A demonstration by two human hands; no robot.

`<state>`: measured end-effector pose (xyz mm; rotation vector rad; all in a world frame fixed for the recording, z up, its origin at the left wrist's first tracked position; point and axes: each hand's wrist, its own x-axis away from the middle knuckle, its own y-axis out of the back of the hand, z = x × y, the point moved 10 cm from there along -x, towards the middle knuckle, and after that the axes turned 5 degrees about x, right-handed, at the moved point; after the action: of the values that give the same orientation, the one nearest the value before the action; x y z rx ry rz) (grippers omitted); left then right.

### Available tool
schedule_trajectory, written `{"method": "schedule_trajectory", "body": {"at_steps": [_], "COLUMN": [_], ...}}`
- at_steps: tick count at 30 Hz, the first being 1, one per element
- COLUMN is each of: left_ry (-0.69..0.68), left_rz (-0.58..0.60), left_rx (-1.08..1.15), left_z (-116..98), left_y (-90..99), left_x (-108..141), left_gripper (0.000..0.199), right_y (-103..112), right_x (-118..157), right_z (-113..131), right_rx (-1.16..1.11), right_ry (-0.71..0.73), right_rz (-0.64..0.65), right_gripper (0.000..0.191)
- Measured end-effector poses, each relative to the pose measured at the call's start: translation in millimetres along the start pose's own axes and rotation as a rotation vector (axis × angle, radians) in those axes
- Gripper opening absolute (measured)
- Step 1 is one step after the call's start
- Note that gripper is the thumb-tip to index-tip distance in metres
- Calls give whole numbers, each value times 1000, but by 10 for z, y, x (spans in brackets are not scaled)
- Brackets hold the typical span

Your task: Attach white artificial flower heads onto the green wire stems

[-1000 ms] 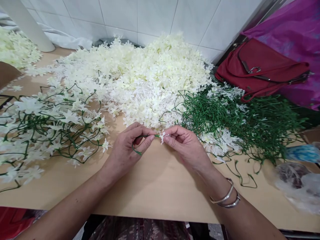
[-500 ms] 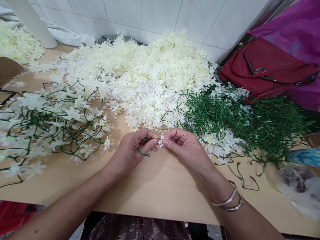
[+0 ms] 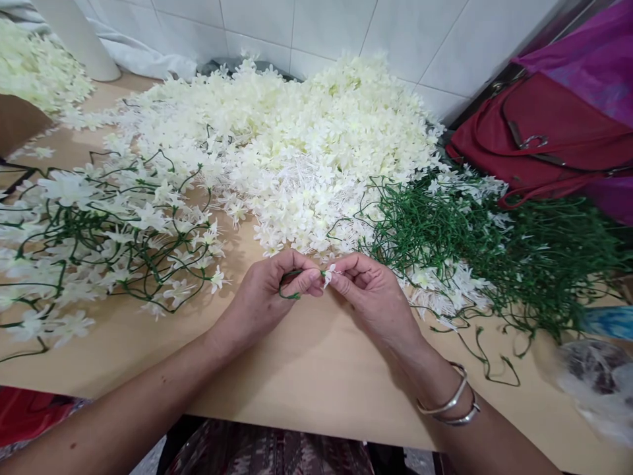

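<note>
Between thumb and finger, my left hand (image 3: pixel 279 284) pinches a green plastic stem (image 3: pixel 291 295), its loose end curling below the palm. A small white artificial flower (image 3: pixel 329 274) sits at the stem's tip, between my two hands. My right hand (image 3: pixel 373 290) is closed in a pinch on that flower from the other side. Both hands are held over the table, in front of a large heap of loose white flower heads (image 3: pixel 316 165). To the right of the heap lies a tangle of green stems (image 3: pixel 430 221). Flowers joined to green stems (image 3: pixel 119 231) are piled at the left.
A red handbag (image 3: pixel 554 132) and a purple bag (image 3: pixel 588 72) stand at the back right. Nearer, a clear plastic bag (image 3: pixel 601 369) lies by the right edge. A pale post (image 3: pixel 82 43) rises at the back left, beside more flowers (image 3: pixel 37 69). White tiles line the wall.
My hands stay pinched together on the flower and stem. The flower has turned slightly between my fingers, and green now shows at its base. The view has shifted a little.
</note>
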<state>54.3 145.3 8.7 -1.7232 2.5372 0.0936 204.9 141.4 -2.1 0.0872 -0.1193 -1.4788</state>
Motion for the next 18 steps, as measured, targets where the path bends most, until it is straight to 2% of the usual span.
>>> {"method": "schedule_trajectory", "body": {"at_steps": [9, 13, 18], "left_ry": [-58, -60, -74], "left_rz": [-26, -14, -7], "left_rx": [-179, -171, -170], "left_z": [-27, -22, -60], "left_y": [26, 18, 7], "left_x": [18, 3, 15], "left_gripper": [18, 18, 16], "right_y": [-99, -90, -67], "right_x": [32, 16, -29], "right_z": [54, 53, 52], "right_rx": [10, 10, -45], "right_ry": [17, 13, -10], "right_rz": [44, 25, 68], "right_gripper": [24, 23, 24]}}
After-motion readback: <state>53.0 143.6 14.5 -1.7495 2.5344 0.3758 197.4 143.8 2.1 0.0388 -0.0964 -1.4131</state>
